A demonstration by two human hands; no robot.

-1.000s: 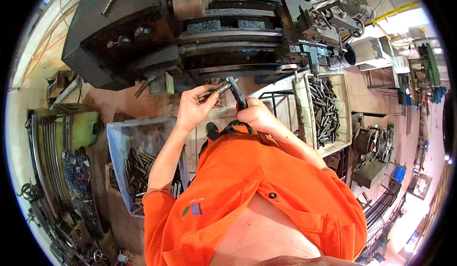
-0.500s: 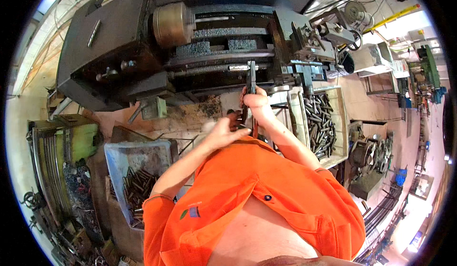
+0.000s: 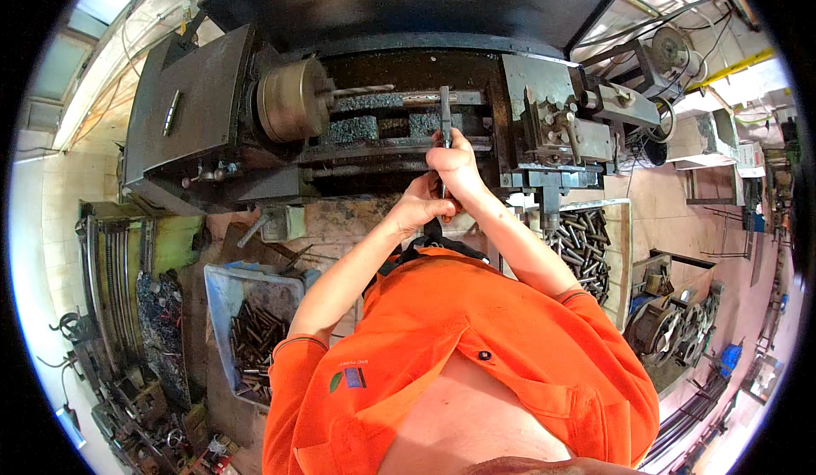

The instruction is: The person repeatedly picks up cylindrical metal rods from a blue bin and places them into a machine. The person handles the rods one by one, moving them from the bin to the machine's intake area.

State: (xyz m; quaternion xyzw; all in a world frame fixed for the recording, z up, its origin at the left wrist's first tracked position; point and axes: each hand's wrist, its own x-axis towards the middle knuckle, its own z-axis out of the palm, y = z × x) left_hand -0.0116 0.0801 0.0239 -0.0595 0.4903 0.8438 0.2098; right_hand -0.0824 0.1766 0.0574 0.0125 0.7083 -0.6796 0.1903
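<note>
Gripping metal tool in right hand; left hand curled by tool's lower end (its grip hidden, cannot tell); lathe beyond.

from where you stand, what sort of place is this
Most likely a metalworking shop: there is a lathe with a round chuck, metal shavings lying in the machine, and a pale crate holding many short metal rods.

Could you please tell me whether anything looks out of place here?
Possibly: a loose rod lies alone on top of the lathe, where it seems stray, and grey chips clutter its bed, looking uncleared.
</note>
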